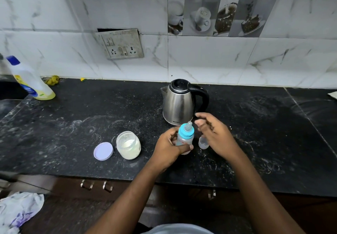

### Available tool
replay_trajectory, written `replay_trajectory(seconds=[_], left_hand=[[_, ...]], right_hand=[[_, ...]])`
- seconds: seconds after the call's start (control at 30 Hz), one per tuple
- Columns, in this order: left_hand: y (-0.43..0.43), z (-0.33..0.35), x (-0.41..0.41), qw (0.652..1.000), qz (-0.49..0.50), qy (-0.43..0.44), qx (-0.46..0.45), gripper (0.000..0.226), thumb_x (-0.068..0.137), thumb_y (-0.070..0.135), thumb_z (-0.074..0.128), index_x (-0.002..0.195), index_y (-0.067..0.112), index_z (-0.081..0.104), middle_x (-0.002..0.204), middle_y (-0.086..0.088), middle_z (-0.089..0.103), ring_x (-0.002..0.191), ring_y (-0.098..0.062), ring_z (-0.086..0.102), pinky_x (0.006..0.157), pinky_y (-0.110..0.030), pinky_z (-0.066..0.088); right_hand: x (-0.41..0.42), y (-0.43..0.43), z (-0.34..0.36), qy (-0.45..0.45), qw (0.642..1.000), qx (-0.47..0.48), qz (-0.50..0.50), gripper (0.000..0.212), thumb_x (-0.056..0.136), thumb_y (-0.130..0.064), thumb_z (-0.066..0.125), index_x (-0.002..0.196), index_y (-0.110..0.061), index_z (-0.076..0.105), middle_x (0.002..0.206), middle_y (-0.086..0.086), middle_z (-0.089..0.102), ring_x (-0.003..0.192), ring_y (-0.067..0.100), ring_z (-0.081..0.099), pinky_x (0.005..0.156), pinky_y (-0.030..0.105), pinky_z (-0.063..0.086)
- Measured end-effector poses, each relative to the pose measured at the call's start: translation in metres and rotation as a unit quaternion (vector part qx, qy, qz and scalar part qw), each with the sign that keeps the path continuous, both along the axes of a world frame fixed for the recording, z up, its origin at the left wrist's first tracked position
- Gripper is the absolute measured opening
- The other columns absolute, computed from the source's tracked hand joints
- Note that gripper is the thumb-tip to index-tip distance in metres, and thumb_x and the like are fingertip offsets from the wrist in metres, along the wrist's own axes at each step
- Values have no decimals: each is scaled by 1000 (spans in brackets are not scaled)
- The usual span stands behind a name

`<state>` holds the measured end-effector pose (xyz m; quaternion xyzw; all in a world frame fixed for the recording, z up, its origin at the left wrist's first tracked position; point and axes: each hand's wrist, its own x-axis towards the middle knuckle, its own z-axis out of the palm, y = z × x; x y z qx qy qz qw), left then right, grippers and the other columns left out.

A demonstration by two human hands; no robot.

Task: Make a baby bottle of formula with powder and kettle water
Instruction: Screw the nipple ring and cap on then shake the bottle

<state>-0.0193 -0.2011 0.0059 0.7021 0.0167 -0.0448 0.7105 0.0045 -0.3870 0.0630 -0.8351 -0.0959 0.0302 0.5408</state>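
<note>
My left hand [168, 147] grips a small baby bottle [185, 140] with a blue collar and clear teat, held upright just above the black counter [73, 124]. Just right of the bottle my right hand [213, 133] hovers with its fingers spread and nothing in it. Under that hand the bottle's clear cap [203, 142] stands on the counter. A steel kettle [179, 102] with a black handle stands right behind the bottle, lid down. To the left is an open jar of white powder [128, 145], with its lilac lid [103, 151] lying beside it.
A white and yellow cleaner bottle [30, 80] with a blue cap stands at the far left of the counter. A wall socket plate [122, 45] sits on the marble tiles behind. Drawer handles [96, 185] lie below the counter edge, and a cloth [18, 210] at lower left.
</note>
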Motion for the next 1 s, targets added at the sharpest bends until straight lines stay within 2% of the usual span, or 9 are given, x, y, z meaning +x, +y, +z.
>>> replay_trajectory(seconds=[0.1,0.23,0.37,0.43,0.53,0.6,0.7,0.83,1.0], left_hand=[[3,9,2,1000,-4,-6,1,57,74,-9,90,122,15,71,105,6,82,98,-5,75,84,-18,56],[4,18,4,1000,-10,-9,3,55,73,-3,93,121,13,72,107,0,82,99,-11,77,85,-23,58],[2,24,4,999,-27,-12,14,59,72,-2,95,123,13,71,109,-4,81,101,-16,78,85,-25,60],[4,29,4,999,-38,-23,19,70,73,-1,95,134,14,64,116,-2,78,105,-12,76,86,-22,59],[12,41,8,998,-49,-41,1,101,74,19,95,158,24,40,146,7,62,132,-5,62,106,-25,53],[19,51,12,996,-66,-52,-10,97,80,17,90,161,23,37,154,6,58,141,-6,55,114,-27,48],[20,65,15,995,-75,-57,9,75,89,0,82,154,17,48,139,0,71,131,-12,66,104,-28,55],[10,71,15,997,13,-64,-40,51,89,0,80,135,12,64,117,-6,80,109,-15,76,88,-24,60],[4,70,12,995,56,-53,-68,43,83,-3,84,121,12,71,108,-6,81,102,-16,78,82,-25,62]], right_hand=[[-13,-5,-30,114,981,155,23,43,101,-18,65,139,-34,54,134,-4,66,114,12,70,91,33,59],[-30,2,-60,193,939,270,86,66,89,8,73,145,-17,49,142,4,65,127,26,66,101,36,56],[-33,21,-70,181,901,395,10,75,72,-15,93,136,-5,54,132,17,70,123,31,68,94,36,60],[-34,26,-69,165,895,414,-10,67,75,-13,90,132,-4,57,128,17,72,117,29,70,92,37,60],[-37,27,-70,163,897,410,-17,52,80,-2,74,130,-7,60,124,15,73,113,27,71,93,39,59],[-38,28,-70,170,896,411,-19,51,79,-2,74,127,-9,62,123,14,74,111,26,72,90,39,59],[-41,32,-68,169,891,420,-16,49,79,-3,74,127,-7,63,124,14,74,114,29,71,90,42,60],[-45,39,-66,157,872,462,-43,49,80,0,75,126,-4,60,126,20,71,116,43,68,90,55,61],[-44,41,-63,101,896,426,-76,47,77,0,86,117,-17,69,121,15,72,111,30,70,94,53,56]])
